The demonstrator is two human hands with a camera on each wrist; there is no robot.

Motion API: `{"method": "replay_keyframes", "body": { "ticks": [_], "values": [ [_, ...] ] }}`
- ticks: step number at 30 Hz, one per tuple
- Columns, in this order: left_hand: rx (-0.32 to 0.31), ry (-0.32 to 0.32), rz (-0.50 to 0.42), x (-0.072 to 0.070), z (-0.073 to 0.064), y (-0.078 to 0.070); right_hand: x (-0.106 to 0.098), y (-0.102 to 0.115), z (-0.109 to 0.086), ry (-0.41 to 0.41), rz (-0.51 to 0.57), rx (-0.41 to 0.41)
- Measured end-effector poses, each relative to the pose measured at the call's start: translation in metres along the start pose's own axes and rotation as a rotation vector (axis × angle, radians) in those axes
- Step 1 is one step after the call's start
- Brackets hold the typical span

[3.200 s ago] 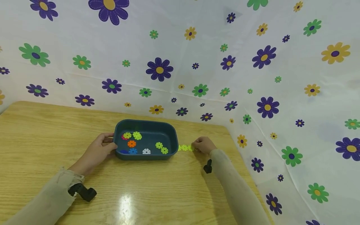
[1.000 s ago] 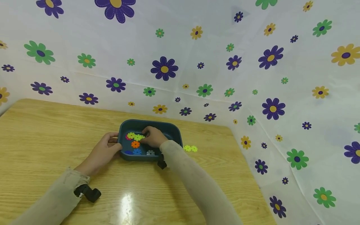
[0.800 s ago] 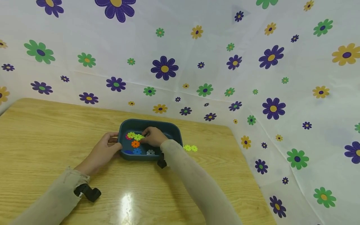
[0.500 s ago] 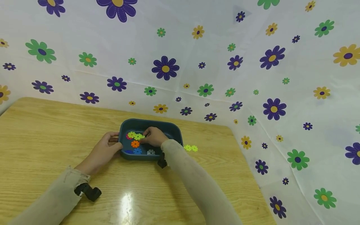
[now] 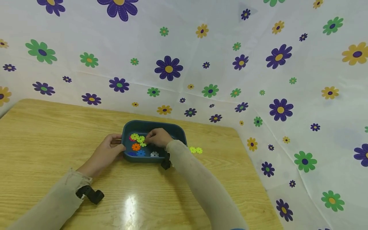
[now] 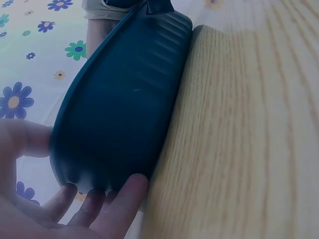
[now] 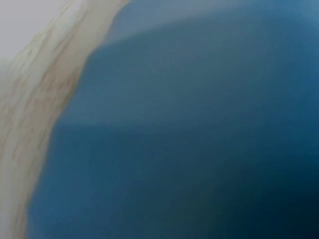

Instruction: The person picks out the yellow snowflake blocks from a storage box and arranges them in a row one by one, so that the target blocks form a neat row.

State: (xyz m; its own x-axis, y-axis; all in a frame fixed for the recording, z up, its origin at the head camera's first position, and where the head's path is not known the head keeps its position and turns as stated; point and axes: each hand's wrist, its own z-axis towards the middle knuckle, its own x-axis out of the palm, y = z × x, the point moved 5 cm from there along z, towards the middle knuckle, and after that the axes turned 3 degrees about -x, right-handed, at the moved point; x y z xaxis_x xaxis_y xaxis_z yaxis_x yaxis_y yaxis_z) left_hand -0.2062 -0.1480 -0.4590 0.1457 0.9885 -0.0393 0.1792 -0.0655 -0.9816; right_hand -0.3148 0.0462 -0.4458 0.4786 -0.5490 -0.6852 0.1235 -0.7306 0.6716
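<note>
A dark blue tray (image 5: 155, 159) stands on the wooden table in the head view. My left hand (image 5: 103, 155) holds its left end, with thumb and fingers against the end wall (image 6: 114, 109) in the left wrist view. Inside the tray, my right hand (image 5: 159, 137) pinches a yellow-green snowflake disc (image 5: 142, 144). Touching or close to that disc lie two more yellow-green discs (image 5: 140, 139), one over a pink disc (image 5: 130, 138). An orange disc (image 5: 136, 147) lies just in front. The right wrist view shows mostly blurred tray wall (image 7: 174, 124); no fingers appear there.
Blue (image 5: 141, 153), dark blue (image 5: 132, 154) and white (image 5: 154, 154) discs lie along the tray's front wall. Right of the tray, a row of yellow-green discs (image 5: 199, 150) rests on the table (image 5: 115, 198). A flowered cloth (image 5: 129, 41) hangs behind and at right.
My right hand has moved left from the disc row on the table into the tray. Since half a second ago, the disc at its fingertips and the orange disc have shifted slightly. My left hand stays put.
</note>
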Motion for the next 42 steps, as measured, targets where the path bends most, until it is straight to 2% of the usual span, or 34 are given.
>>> {"method": "replay_keyframes", "body": {
  "ticks": [13,22,27,36,42],
  "values": [
    [0.01,0.009,0.013,0.001,0.002,0.001,-0.006,0.0,-0.008,0.028,0.025,0.02],
    [0.007,0.004,0.025,0.002,0.001,-0.004,-0.022,-0.002,-0.02,0.009,0.047,-0.014],
    [0.006,0.005,0.033,0.0,0.002,-0.002,-0.032,-0.004,-0.025,0.003,0.106,-0.019],
    [-0.003,0.006,0.042,-0.003,0.004,0.004,-0.065,-0.014,-0.038,-0.002,0.13,-0.005],
    [-0.001,0.008,0.043,-0.001,0.005,0.005,-0.1,-0.042,-0.051,-0.054,0.213,0.019]
  ]
}}
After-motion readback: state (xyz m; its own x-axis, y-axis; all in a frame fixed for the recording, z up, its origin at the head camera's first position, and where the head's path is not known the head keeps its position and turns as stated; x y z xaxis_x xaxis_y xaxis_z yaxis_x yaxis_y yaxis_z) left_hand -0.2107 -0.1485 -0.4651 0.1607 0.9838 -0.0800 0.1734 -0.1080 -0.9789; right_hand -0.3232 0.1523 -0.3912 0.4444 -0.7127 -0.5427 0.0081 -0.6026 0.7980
